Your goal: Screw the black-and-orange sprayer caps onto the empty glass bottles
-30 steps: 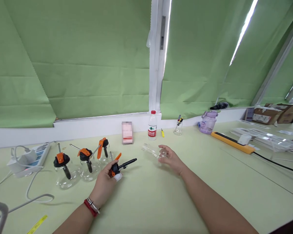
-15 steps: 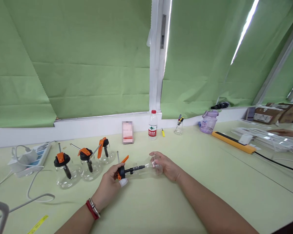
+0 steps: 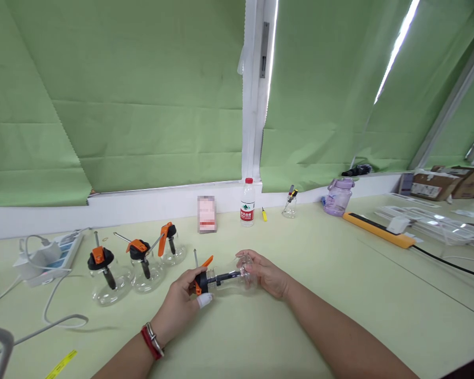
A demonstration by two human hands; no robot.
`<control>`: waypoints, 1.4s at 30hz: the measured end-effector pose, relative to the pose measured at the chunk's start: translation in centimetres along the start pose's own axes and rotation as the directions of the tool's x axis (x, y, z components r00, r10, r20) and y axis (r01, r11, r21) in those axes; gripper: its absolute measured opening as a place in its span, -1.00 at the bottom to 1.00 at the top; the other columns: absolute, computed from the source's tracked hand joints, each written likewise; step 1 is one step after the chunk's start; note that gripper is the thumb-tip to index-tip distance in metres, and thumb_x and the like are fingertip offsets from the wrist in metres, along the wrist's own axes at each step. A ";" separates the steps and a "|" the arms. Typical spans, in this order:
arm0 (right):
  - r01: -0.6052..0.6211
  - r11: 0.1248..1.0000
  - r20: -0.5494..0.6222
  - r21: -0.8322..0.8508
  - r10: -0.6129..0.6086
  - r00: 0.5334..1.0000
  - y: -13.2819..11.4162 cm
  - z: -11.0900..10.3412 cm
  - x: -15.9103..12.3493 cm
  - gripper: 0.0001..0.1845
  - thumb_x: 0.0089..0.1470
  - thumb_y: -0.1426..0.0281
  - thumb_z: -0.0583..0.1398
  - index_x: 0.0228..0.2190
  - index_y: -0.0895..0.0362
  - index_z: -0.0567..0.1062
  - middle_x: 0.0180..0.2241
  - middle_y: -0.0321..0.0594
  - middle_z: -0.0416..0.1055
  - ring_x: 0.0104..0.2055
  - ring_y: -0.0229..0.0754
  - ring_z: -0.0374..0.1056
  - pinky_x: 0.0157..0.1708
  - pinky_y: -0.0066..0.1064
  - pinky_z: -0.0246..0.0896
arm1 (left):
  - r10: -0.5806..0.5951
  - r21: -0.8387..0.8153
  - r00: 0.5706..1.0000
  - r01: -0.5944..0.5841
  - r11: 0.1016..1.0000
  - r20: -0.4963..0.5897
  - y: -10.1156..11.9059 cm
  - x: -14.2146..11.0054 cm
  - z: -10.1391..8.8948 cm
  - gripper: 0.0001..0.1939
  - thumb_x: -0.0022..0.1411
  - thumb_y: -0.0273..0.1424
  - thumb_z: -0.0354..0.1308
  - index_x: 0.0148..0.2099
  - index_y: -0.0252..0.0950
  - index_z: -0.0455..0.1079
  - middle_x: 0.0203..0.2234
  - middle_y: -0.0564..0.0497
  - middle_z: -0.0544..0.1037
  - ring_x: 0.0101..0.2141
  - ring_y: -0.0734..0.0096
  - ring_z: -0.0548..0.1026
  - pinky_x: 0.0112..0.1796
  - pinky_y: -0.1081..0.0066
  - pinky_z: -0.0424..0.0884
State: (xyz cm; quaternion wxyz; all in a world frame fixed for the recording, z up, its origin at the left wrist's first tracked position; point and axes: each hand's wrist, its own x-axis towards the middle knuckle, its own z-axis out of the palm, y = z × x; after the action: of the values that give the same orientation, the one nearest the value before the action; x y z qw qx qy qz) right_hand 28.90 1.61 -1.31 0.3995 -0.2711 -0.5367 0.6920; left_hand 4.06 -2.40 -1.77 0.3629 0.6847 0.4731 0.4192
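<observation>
My left hand (image 3: 180,300) is closed around a black-and-orange cap (image 3: 201,282). A thin metal rod and an orange lever stick up from this cap, and its black tube (image 3: 227,277) reaches inside a clear bottle (image 3: 248,287). The bottle lies on its side, tilted just above the table, its mouth against the cap. Whether the cap is seated cannot be made out. My right hand (image 3: 269,275) grips the rounded base, fingers wrapped around the far side. White tape covers my left thumb. Left of my hands stand three similar capped bottles (image 3: 109,292).
A power strip (image 3: 69,258) with white cables lies at the left. Toward the back are a pink box (image 3: 207,215), a water bottle (image 3: 247,205), a yellow-handled tool (image 3: 264,215), a small jar of tools (image 3: 289,208), a purple jug (image 3: 338,197) and an orange bar (image 3: 377,230).
The cap and bottle have come together, with the tube deeper inside the bottle. My right hand moved slightly left, my left hand slightly right. Another person's hand at far right has left view.
</observation>
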 end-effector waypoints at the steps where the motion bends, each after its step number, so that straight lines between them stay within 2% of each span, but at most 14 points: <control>1: 0.000 1.000 0.003 -0.002 0.000 1.000 0.0 0.0 0.0 -0.59 -0.10 0.28 0.26 -0.17 0.03 0.32 -0.26 -0.25 0.27 -0.35 -0.27 0.25 -0.49 -0.47 0.23 | -0.004 -0.005 1.000 0.004 1.000 -0.005 0.0 0.0 0.0 -0.47 -0.04 -0.38 0.24 0.03 -0.25 0.29 -0.16 -0.08 0.45 -0.17 0.22 0.42 -0.10 0.23 0.34; 8: 0.008 1.000 0.028 -0.008 -0.008 1.000 0.0 0.1 -0.1 -0.57 -0.11 0.29 0.26 -0.15 0.03 0.32 -0.24 -0.24 0.27 -0.33 -0.25 0.26 -0.46 -0.44 0.25 | -0.006 -0.049 1.000 0.006 0.999 0.006 0.1 -0.1 0.1 -0.48 -0.04 -0.37 0.25 0.02 -0.24 0.31 -0.17 -0.06 0.45 -0.16 0.22 0.41 -0.11 0.24 0.34; 14: 0.005 1.000 0.020 -0.007 -0.005 1.000 0.1 0.1 -0.1 -0.55 -0.11 0.27 0.27 -0.14 0.02 0.32 -0.22 -0.22 0.26 -0.30 -0.23 0.26 -0.40 -0.38 0.27 | -0.060 -0.208 0.995 0.074 0.975 0.074 1.4 -0.3 -0.1 -0.50 -0.03 -0.35 0.25 0.01 -0.24 0.31 -0.22 -0.04 0.43 -0.20 0.27 0.39 -0.19 0.34 0.34; 19: 0.021 0.999 0.037 -0.027 -0.020 0.999 0.0 0.2 -0.2 -0.50 -0.14 0.24 0.29 -0.12 0.03 0.32 -0.18 -0.19 0.23 -0.26 -0.20 0.26 -0.35 -0.32 0.28 | -0.102 -0.251 0.990 0.125 0.960 0.102 2.2 -0.4 0.0 -0.63 0.09 -0.30 0.15 -0.03 -0.24 0.32 -0.42 0.06 0.39 -0.48 0.47 0.32 -0.42 0.44 0.29; 23: 0.047 0.996 0.054 -0.072 -0.043 0.998 0.0 0.2 -0.2 -0.46 -0.18 0.26 0.32 -0.12 0.01 0.32 -0.16 -0.19 0.21 -0.21 -0.18 0.24 -0.29 -0.30 0.30 | -0.118 -0.267 0.980 0.158 0.951 0.161 2.2 -0.5 0.3 -0.61 0.13 -0.29 0.10 0.01 -0.26 0.26 -0.59 0.15 0.32 -0.56 0.49 0.28 -0.43 0.42 0.27; 30: 0.039 0.996 0.082 -0.083 -0.033 0.996 0.0 0.0 -0.2 -0.47 -0.17 0.26 0.32 -0.12 0.01 0.32 -0.15 -0.20 0.19 -0.20 -0.19 0.23 -0.27 -0.28 0.31 | -0.148 -0.271 0.982 0.175 0.947 0.116 2.1 -0.4 0.3 -0.56 -0.02 -0.30 0.23 -0.04 -0.24 0.33 -0.46 0.11 0.38 -0.51 0.46 0.39 -0.35 0.37 0.35; 37: 0.058 0.991 0.072 -0.123 -0.050 0.996 0.1 -0.3 -0.2 -0.37 -0.27 0.36 0.38 -0.11 0.01 0.30 -0.11 -0.20 0.18 -0.16 -0.21 0.22 -0.19 -0.29 0.24 | -0.164 -0.259 0.983 0.179 0.949 0.079 2.3 -0.4 0.3 -0.51 -0.07 -0.30 0.27 -0.05 -0.28 0.33 -0.50 0.11 0.39 -0.52 0.44 0.39 -0.37 0.37 0.35; 42: 0.051 0.991 0.093 -0.120 -0.040 0.995 0.3 -0.3 -0.1 -0.30 -0.33 0.38 0.40 -0.11 0.00 0.28 -0.09 -0.18 0.16 -0.19 -0.22 0.23 -0.28 -0.36 0.26 | -0.179 -0.312 0.978 0.203 0.928 0.104 2.4 -0.2 0.3 -0.52 -0.07 -0.28 0.26 -0.07 -0.30 0.33 -0.53 0.12 0.39 -0.55 0.48 0.37 -0.40 0.37 0.38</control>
State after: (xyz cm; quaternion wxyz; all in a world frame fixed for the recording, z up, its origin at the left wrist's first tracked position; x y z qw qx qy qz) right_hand 29.13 1.62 -1.70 0.3731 -0.2514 -0.6018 0.6599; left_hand 5.11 -3.34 0.19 0.5255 0.5822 0.4492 0.4279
